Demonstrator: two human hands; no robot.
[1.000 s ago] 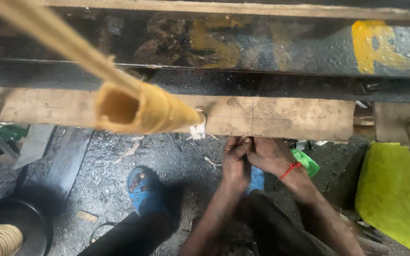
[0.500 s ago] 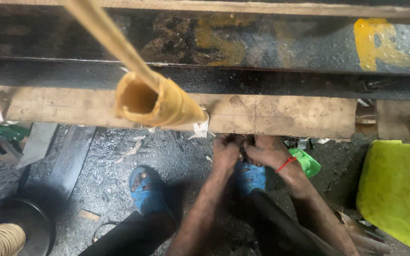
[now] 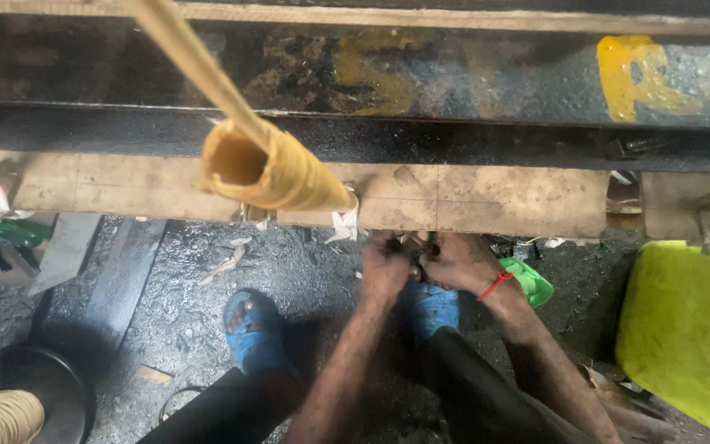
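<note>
Both hands meet low under the edge of the plank (image 3: 486, 201), right above the floor. The left hand (image 3: 386, 270) and the right hand (image 3: 463, 263) are pressed together, fingers curled inward around something small between them; what it is cannot be told, as the fingers hide it and the spot is dark. So each grip is closed, but on what stays unclear. The right wrist wears a red band (image 3: 495, 285).

The hands sit just in front of the plank's lower edge, touching or nearly touching it. A white scrap (image 3: 343, 224) hangs from that edge just to the left of the left hand. Above the plank runs a dark steel beam (image 3: 454, 74) with yellow paint marks.

A tan cone (image 3: 266, 168) on a slanting stick (image 3: 182, 57) juts toward the camera, up and left of the hands, well apart from them.

Below the hands, two feet in blue sandals stand on the grimy floor (image 3: 166, 279): one (image 3: 252, 329) to the left, one (image 3: 435, 308) directly beneath the hands. A green object (image 3: 529, 282) lies just right of the right wrist. A yellow-green bin (image 3: 688, 329) closes off the right side. Open floor lies to the left.

Both forearms reach forward and converge, bent down from the knees.
</note>
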